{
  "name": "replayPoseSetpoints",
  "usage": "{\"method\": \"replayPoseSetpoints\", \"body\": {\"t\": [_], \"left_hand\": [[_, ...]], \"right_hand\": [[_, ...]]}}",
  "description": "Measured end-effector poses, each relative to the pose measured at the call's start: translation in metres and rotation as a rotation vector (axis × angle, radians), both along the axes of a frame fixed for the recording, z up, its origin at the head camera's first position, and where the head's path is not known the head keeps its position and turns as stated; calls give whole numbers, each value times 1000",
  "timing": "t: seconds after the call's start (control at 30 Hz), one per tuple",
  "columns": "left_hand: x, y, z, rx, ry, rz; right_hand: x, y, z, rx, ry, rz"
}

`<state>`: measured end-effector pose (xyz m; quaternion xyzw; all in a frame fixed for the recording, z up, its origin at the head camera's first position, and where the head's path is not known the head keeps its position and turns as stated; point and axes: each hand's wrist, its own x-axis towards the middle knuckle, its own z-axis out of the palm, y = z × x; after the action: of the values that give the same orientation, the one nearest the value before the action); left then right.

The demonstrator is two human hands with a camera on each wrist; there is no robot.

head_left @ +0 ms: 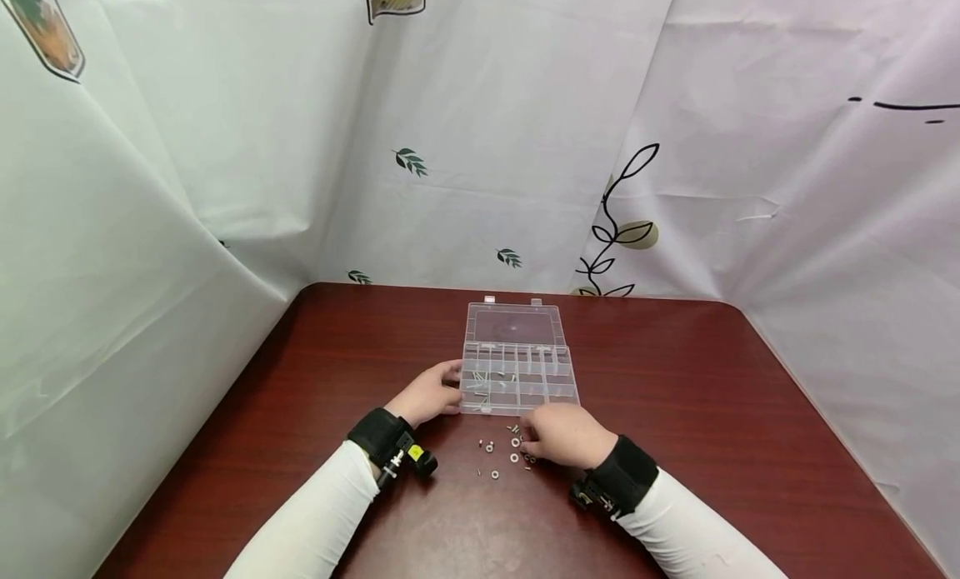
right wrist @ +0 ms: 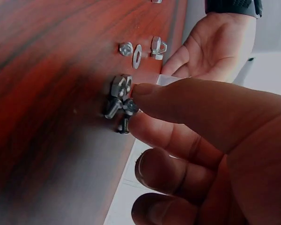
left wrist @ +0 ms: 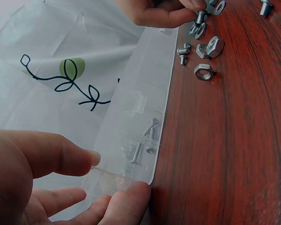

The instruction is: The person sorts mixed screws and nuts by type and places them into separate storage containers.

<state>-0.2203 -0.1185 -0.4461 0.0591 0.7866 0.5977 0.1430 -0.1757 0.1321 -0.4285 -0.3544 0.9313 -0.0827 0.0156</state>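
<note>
Clear plastic compartment box [head_left: 491, 411] sits on the reddish-brown wood-grain counter [head_left: 637, 354], its clear lid [head_left: 516, 324] laid back on the far side, so the compartments are reachable from above. Thin silver metal screws [left wrist: 137, 152] lie in compartments toward the box's left end; a few small pieces show a little farther right in it.

Left hand [head_left: 426, 393] is at the box's left side, grip spread, fingertips touching around the near-left corner; probably there to steady the light box.

Right hand [head_left: 568, 434] is low over the loose hardware just in front of the box. Its grip is pinching, thumb against index finger, on what looks like a short silver metal bolt [right wrist: 130, 107]; nuts and bolts crowd the fingertips, so can't tell whether it's lifted off the counter. A fingertip pinch suits a piece this small.

Silver hex nuts [left wrist: 215, 47] and flat silver ring washers [right wrist: 137, 56] lie scattered near the box's front edge, some touching, others apart, within easy reach of the right hand. Black wrist straps over white sleeves [head_left: 307, 512] on both arms. White printed cloth [head_left: 487, 104] hangs behind the counter.
</note>
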Motion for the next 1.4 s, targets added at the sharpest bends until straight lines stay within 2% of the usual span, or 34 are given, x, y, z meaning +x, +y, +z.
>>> {"method": "replayPoseSetpoints", "body": {"t": [0.37,0.73,0.97,1.23,1.4], "left_hand": [[-7,0,-7,4,11,-10],[-3,1,-6,5,-1,-1],[-4,-1,-5,4,6,-23],[-5,-1,-2,13,8,-12],[-3,-2,-4,-1,-5,-20]], "right_hand": [[-2,1,-3,3,22,5],[-2,5,0,-7,20,-10],[-6,7,5,-17,22,-41],[-11,4,11,-96,52,-62],[-19,1,16,-175,90,-118]]}}
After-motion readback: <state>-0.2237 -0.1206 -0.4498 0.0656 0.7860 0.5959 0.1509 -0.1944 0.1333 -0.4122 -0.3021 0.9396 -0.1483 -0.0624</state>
